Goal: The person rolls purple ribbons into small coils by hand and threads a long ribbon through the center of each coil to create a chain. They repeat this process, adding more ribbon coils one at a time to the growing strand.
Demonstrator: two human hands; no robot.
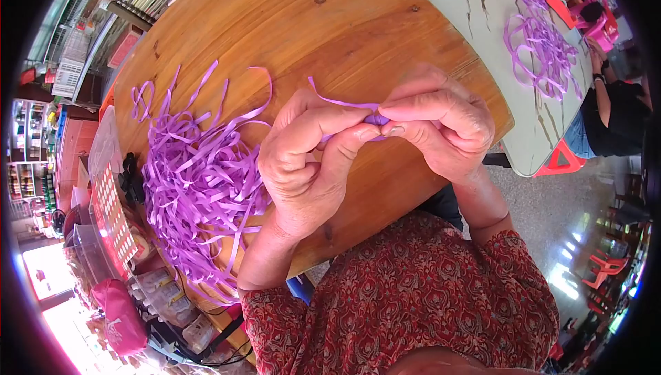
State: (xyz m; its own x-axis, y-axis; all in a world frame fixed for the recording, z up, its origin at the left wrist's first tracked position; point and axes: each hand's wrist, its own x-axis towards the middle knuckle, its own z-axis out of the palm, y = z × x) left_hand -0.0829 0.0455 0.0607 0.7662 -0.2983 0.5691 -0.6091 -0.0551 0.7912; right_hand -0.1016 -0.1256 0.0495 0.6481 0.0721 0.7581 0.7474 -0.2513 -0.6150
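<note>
Both my hands meet over the wooden table, fingertips almost touching. Between them is a purple ribbon (376, 119), bunched or folded where the fingers press it. My left hand (303, 151) pinches it between thumb and forefinger. From the other side, my right hand (441, 113) pinches the same ribbon with thumb and forefinger. One loose end rises to the upper left beyond my left fingers. Whether the bunched part is a knot or a fold is hidden by the fingertips. Left of my left hand lies a large heap of loose purple ribbons (200, 175).
The wooden table (330, 24) adjoins a pale marble-patterned table (475, 3) holding more purple ribbons (544, 55). A person in black (623, 110) sits there. Shelves, a plastic bin and a pink pouch (122, 316) line the left. A red stool (561, 159) stands at the right.
</note>
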